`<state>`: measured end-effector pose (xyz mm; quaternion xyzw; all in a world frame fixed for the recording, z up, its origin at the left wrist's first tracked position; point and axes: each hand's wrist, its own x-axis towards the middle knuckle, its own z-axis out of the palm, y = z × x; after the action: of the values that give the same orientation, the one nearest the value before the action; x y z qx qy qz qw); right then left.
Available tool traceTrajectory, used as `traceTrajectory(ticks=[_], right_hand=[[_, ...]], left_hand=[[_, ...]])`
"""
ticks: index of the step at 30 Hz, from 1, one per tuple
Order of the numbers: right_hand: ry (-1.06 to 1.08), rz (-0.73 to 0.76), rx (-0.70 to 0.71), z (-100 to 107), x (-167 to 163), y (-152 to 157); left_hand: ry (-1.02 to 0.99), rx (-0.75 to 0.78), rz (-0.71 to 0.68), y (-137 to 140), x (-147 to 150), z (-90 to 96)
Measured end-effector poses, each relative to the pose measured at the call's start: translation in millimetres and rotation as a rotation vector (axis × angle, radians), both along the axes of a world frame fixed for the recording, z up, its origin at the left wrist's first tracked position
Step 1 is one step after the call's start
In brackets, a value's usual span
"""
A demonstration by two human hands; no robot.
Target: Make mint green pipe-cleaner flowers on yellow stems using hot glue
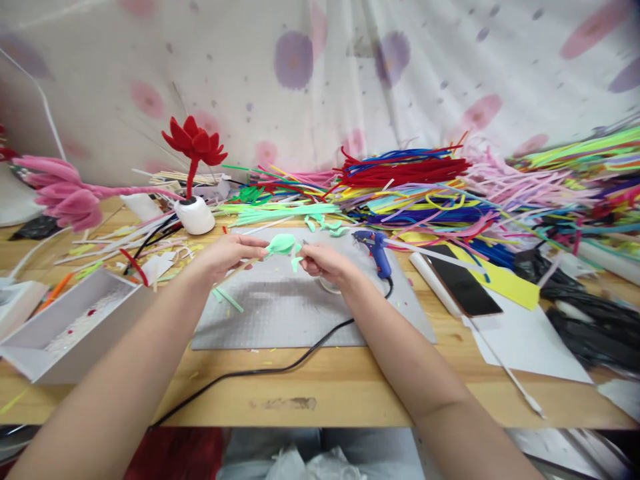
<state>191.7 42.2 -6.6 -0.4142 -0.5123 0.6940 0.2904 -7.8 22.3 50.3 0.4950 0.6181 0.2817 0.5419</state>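
one green leaf between left hand and right hand, above grey mat, head view. long axis runs side to side. left fingers pinch its left end, so that hand's nearer; right fingers bunched just beside its right end, can't tell on what.

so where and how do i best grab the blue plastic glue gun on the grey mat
Grip the blue plastic glue gun by its handle, probably coming from the near side with the bare right hand. The handle points toward the person, while the nozzle faces left, away from that grip. Keep clear of the black cord at the handle's end.
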Motion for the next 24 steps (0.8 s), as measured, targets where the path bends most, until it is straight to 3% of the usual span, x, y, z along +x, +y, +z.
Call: traceTrajectory(ticks=[13, 24], right_hand=[[0.064, 0.112, -0.038, -5.7, 2.9, 3.8], [0.067, 0.123, -0.122, -4.2, 0.7, 2.9]], left_hand=[[-0.005, -0.010, -0.017, 0.1, 3.9, -3.1], [0.010, -0.016, -0.052, 1.3, 0.6, -7.6]])
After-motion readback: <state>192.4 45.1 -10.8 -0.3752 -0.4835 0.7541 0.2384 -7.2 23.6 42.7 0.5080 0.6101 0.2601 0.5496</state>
